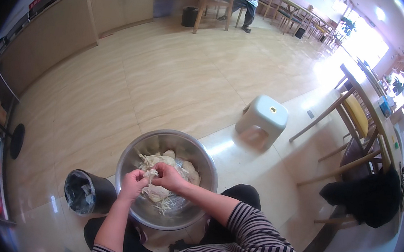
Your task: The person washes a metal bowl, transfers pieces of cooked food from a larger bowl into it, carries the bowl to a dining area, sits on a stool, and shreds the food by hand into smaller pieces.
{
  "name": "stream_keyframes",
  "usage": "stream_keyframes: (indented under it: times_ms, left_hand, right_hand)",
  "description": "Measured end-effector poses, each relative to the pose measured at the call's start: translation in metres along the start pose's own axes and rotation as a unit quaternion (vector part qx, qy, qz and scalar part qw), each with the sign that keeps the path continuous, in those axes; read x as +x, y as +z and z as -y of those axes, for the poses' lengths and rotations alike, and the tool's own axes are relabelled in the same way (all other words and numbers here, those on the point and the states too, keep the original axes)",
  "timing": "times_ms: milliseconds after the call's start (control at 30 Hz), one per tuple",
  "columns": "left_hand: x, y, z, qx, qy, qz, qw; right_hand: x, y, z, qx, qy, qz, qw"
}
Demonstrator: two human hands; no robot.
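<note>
Both my hands meet over a wide stainless steel basin (207,163) on the floor between my knees. My left hand (133,183) and my right hand (167,177) pinch the same small piece of pale, stringy meat (151,174), probably cooked chicken, between their fingertips. Larger pale chunks (191,171) lie at the basin's right side, with another chunk (156,193) below my hands. Thin shreds (164,206) are scattered at the near side of the bottom. My fingers and wrists hide part of the basin's contents.
A black bin (100,193) with a plastic liner stands just left of the basin. Ahead to the right is a pale plastic stool (266,110). Wooden chairs (353,112) and a dark garment (364,196) are at the right. A person (251,4) sits at a far table.
</note>
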State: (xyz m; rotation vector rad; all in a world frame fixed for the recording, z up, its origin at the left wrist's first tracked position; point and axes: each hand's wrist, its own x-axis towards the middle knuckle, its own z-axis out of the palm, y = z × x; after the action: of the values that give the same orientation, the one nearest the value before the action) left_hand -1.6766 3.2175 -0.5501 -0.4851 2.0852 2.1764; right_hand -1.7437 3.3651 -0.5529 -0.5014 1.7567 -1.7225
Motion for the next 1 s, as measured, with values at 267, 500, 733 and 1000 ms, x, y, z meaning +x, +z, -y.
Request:
stream_keyframes:
  times_ms: [267, 500, 733, 1000]
  left_hand:
    - [0.0, -0.001, 0.002, 0.067, 0.009, 0.01, 0.998]
    - [0.003, -0.004, 0.011, 0.051, 0.033, 0.003, 0.998]
    - [0.003, -0.01, 0.003, -0.135, 0.029, -0.02, 0.99]
    - [0.003, -0.004, 0.006, -0.008, -0.002, 0.005, 1.0]
  right_hand:
    - [0.005, -0.001, -0.018, -0.06, -0.03, -0.003, 0.998]
    - [0.003, 0.004, -0.013, 0.033, 0.001, 0.014, 0.999]
    - [0.01, -0.012, -0.013, 0.101, 0.071, -0.055, 0.991]
    - [0.007, 0.0, -0.02, 0.002, 0.019, 0.013, 1.0]
